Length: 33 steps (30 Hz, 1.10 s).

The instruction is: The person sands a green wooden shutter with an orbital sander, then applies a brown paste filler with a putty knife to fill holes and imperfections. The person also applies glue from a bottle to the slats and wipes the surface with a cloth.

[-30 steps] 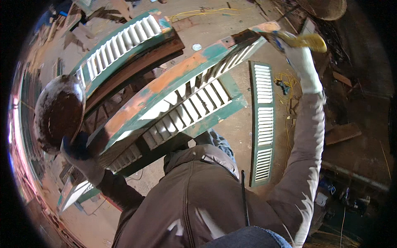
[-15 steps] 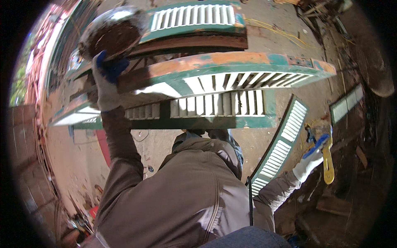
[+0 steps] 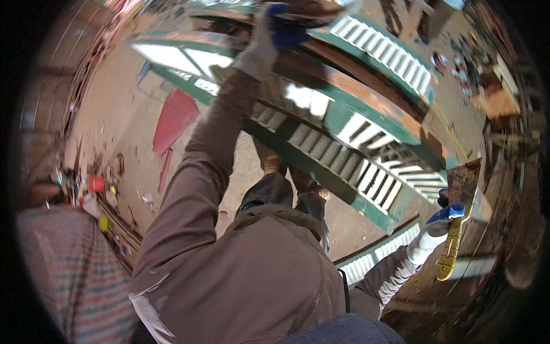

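Observation:
My left hand, in a blue and white glove, is closed on a round, bowl-like metal thing with a rusty brown face. The top edge of the picture cuts it off. In my right hand, also gloved, is a putty knife with a yellow handle and a broad rusty blade pointing up. Between the hands a green shutter with white slats lies flat. Another shutter, its edge scraped to orange, stands tilted just beyond it. The knife is apart from my left hand.
A further slatted shutter lies behind. One more is low by my right forearm. A red panel rests on the floor at left, near a striped cloth. Clutter and a wooden box are at far right.
The whole view has swung round, so the shutters slant now. My left hand and the bowl-like thing have shifted right in the picture. The putty knife's blade now shows broadside.

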Each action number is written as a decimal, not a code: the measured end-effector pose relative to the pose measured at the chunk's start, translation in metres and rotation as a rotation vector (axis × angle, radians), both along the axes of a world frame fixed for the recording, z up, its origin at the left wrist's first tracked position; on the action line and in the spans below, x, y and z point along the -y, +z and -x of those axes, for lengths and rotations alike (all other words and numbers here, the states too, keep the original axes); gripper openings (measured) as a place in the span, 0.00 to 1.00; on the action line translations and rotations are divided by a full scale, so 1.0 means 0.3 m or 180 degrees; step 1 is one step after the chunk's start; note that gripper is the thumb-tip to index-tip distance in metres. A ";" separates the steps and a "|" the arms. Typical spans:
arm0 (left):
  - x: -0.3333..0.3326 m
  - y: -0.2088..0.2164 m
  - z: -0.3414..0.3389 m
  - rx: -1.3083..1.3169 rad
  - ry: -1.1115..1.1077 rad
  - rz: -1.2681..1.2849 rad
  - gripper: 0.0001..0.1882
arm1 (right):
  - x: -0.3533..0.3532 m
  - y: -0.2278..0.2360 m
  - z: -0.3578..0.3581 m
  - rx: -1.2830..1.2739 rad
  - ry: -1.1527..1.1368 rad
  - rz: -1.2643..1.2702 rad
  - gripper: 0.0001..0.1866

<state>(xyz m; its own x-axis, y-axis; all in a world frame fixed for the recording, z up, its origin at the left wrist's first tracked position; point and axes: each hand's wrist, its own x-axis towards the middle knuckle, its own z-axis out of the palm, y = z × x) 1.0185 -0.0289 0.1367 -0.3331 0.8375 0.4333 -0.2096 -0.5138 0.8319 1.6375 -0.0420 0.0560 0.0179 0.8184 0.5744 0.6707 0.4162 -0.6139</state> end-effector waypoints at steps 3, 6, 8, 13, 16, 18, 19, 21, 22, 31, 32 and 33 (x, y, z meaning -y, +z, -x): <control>-0.057 0.044 -0.072 0.0597 -0.0092 0.0113 0.28 | -0.167 0.038 0.109 0.0589 0.0394 -0.0529 0.24; 0.009 0.095 -0.159 0.1129 0.0099 -0.0099 0.27 | -0.172 0.232 0.459 0.0704 0.0954 -0.0604 0.22; 0.051 0.122 -0.156 0.1711 -0.0252 0.0264 0.35 | -0.163 0.337 0.651 0.0603 0.0817 -0.0407 0.20; 0.389 0.153 -0.004 0.1750 -0.0845 0.0173 0.33 | -0.289 0.262 0.947 0.1651 0.0863 -0.0338 0.19; 0.612 0.125 0.216 0.1131 -0.0529 0.0313 0.27 | -0.257 0.273 1.159 0.1979 0.0922 -0.0930 0.21; 0.756 0.183 0.342 0.1261 -0.0429 0.0638 0.21 | -0.178 0.325 1.300 0.2177 0.0876 -0.1525 0.24; 0.822 0.208 0.409 0.1342 -0.0401 0.0798 0.17 | -0.103 0.388 1.368 0.2350 0.0846 -0.1783 0.26; 0.885 0.203 0.553 0.1406 -0.0294 0.0867 0.17 | -0.058 0.398 1.465 0.2051 0.0846 -0.1571 0.24; 0.912 0.184 0.618 0.1572 -0.0224 0.0806 0.17 | -0.037 0.394 1.526 0.1871 0.0879 -0.1463 0.24; 0.705 0.385 1.014 0.1292 -0.0785 0.0836 0.26 | -0.030 0.292 1.654 0.1965 0.0242 -0.0795 0.32; 0.612 0.388 1.053 0.1394 -0.0886 0.0844 0.23 | -0.025 0.290 1.655 0.1808 0.0208 -0.1014 0.31; 0.530 0.406 1.080 0.1481 -0.0963 0.0865 0.20 | -0.035 0.269 1.648 0.1938 0.0050 -0.1099 0.31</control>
